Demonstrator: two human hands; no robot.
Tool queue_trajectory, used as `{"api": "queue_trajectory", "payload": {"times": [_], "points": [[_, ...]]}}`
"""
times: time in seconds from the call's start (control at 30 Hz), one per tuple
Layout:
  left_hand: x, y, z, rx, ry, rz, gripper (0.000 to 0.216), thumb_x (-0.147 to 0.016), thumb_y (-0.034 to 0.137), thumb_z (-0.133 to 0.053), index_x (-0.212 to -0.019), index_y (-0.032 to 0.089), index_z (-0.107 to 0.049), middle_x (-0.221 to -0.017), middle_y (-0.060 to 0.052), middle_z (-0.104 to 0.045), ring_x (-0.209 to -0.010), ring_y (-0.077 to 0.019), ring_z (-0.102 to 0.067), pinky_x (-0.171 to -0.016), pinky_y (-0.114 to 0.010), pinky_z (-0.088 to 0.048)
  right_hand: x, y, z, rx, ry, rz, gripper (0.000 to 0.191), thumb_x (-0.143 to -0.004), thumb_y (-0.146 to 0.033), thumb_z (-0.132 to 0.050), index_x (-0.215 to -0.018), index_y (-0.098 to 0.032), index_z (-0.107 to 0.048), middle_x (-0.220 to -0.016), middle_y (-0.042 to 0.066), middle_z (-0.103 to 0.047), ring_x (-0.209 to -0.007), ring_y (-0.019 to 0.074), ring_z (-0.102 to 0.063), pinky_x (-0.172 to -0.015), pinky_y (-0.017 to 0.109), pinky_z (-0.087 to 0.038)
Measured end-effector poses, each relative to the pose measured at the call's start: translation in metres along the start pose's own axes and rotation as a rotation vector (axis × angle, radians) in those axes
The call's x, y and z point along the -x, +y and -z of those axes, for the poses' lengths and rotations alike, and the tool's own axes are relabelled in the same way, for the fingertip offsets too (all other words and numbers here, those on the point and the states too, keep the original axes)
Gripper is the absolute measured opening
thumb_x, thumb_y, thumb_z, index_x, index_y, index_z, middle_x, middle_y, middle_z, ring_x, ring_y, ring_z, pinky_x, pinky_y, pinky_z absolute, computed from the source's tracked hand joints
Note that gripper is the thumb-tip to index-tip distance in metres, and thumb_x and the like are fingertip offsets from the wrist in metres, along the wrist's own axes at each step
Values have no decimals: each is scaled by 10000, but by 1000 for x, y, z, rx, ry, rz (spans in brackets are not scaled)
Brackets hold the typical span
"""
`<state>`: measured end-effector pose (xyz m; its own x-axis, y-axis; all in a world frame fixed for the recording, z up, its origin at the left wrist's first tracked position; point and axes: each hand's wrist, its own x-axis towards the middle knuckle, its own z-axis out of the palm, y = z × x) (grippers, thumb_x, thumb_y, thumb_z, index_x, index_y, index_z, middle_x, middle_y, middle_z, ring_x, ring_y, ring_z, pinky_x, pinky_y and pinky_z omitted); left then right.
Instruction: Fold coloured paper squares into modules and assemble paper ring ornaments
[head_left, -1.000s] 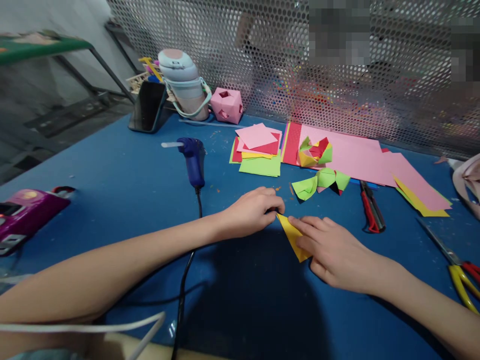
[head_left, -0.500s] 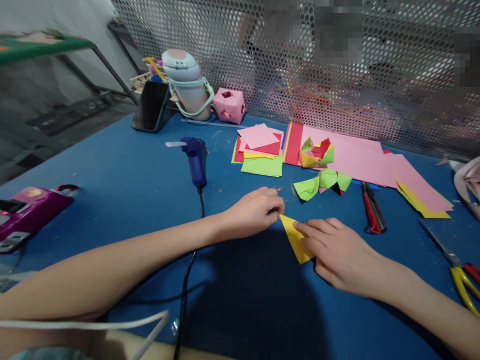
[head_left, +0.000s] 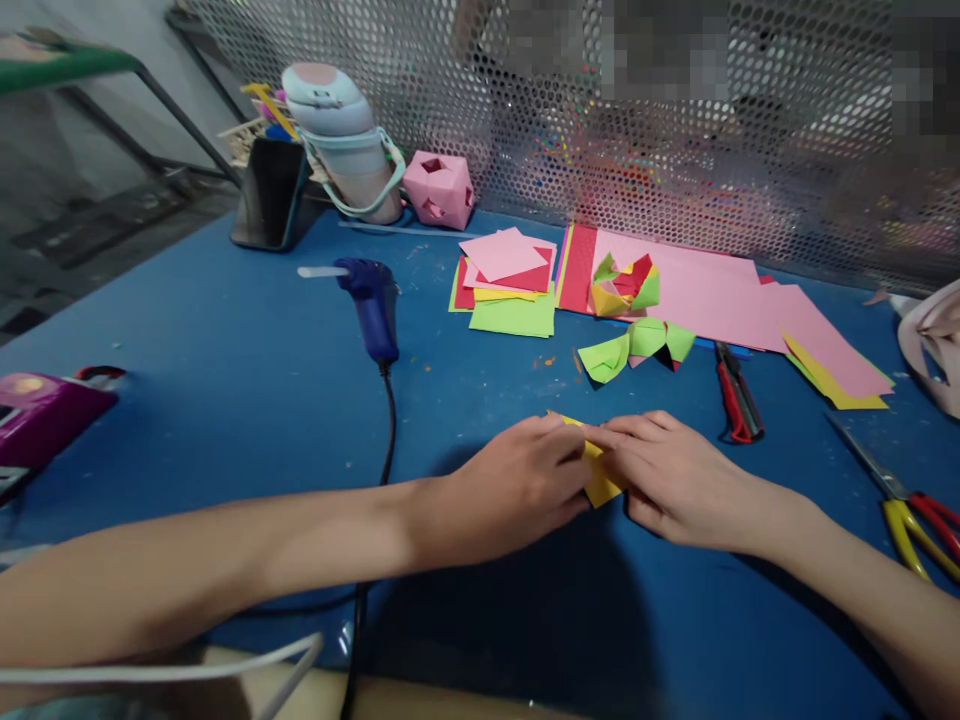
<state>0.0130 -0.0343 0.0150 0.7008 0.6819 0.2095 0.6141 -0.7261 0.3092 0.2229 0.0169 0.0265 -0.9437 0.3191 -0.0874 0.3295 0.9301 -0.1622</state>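
A folded piece of yellow paper (head_left: 602, 487) lies on the blue table between my hands, mostly covered by my fingers. My left hand (head_left: 521, 485) is closed, its curled fingers pressed against the paper's left side. From the right, my right hand (head_left: 675, 480) grips the same paper, with the fingers over it and the thumb tucked low near its edge. Behind them sit a curled green folded-paper strip (head_left: 637, 347) and a ring of green, yellow and red folded paper (head_left: 625, 286).
A blue glue gun (head_left: 371, 310) stands left, its cord running toward me. Paper sheets (head_left: 512, 315), a pink paper ball (head_left: 439, 190), a bottle (head_left: 349, 150) and a phone (head_left: 270, 195) line the back. Right are a red-handled cutter (head_left: 739, 395) and scissors (head_left: 900, 495).
My left hand has moved from the paper's upper tip down and right along its left side, covering more of it. My right hand stays on the paper. The view has shifted slightly.
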Motion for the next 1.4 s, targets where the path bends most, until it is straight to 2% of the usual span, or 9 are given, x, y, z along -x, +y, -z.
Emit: {"api": "queue_trajectory", "payload": {"times": [0.1, 0.3, 0.43, 0.6, 0.83, 1.03, 1.17, 1.3, 1.4], "points": [[3, 2, -9, 11, 17, -15, 167, -855, 293, -504, -845, 144, -579, -934, -94, -577, -909, -208, -531, -834, -356, -436, 1, 1, 0, -6, 14, 2, 258, -771, -156, -473, -992, -98, -594, -1298, 161, -503, -1135, 278, -460, -879, 425, -367], [0, -2, -18, 7, 63, 4, 195, -860, 307, -497, -809, 142, -587, -876, -90, -596, -882, -211, -540, -792, -354, -437, 0, 3, 1, -43, 22, -2, 264, -753, -143, -475, -989, -118, -590, -1314, 149, -493, -1155, 272, -454, -892, 433, -360], [-2, -1, -19, -28, 83, -21, 187, -875, 273, -468, -798, 159, -595, -836, -71, -587, -799, -182, -528, -720, -315, -418, -1, 2, 1, -67, 34, -2, 310, -745, -125, -473, -1036, -113, -579, -1304, 160, -501, -1148, 274, -464, -889, 437, -362], [-1, 0, -18, -124, 73, -98, 236, -909, 194, -402, -777, 188, -597, -799, -36, -573, -753, -157, -500, -655, -287, -352, 0, 4, 4, -107, 34, -16, 269, -751, -113, -473, -994, -127, -587, -1298, 139, -513, -1137, 254, -475, -910, 420, -353], [-5, -2, -19, -80, 89, -81, 277, -924, 215, -384, -744, 152, -586, -754, -31, -583, -696, -136, -488, -658, -286, -337, 9, 17, 21, -295, 17, -100, 412, -739, -161, -527, -1151, -175, -529, -1288, 97, -528, -1152, 233, -468, -954, 407, -343], [-6, -2, -19, -89, 60, -77, 286, -920, 218, -385, -752, 153, -607, -760, -41, -595, -720, -150, -504, -662, -288, -336, 13, 17, 26, -251, -35, -91, 332, -786, -224, -551, -1114, -178, -551, -1298, 89, -515, -1184, 227, -437, -987, 395, -325], [-5, -1, -20, -103, 66, -89, 296, -928, 225, -364, -764, 157, -601, -777, -37, -580, -708, -144, -484, -666, -287, -334, 17, 22, 25, -189, -32, -92, 295, -805, -205, -536, -1099, -192, -555, -1283, 83, -520, -1168, 232, -449, -964, 406, -345], [-4, -1, -19, -129, 64, -92, 317, -937, 218, -334, -762, 159, -590, -755, -30, -562, -689, -138, -461, -652, -290, -321, 22, 29, 26, -201, -28, -134, 268, -827, -179, -503, -1092, -198, -533, -1151, 75, -582, -1051, 214, -516, -877, 370, -406], [-4, 0, -19, -139, 71, -105, 306, -937, 208, -339, -761, 162, -586, -748, -30, -564, -698, -144, -462, -656, -297, -322, 23, 30, 27, -195, -45, -140, 108, -853, -172, -474, -935, -189, -541, -1013, 68, -603, -930, 201, -537, -793, 336, -426]]}}
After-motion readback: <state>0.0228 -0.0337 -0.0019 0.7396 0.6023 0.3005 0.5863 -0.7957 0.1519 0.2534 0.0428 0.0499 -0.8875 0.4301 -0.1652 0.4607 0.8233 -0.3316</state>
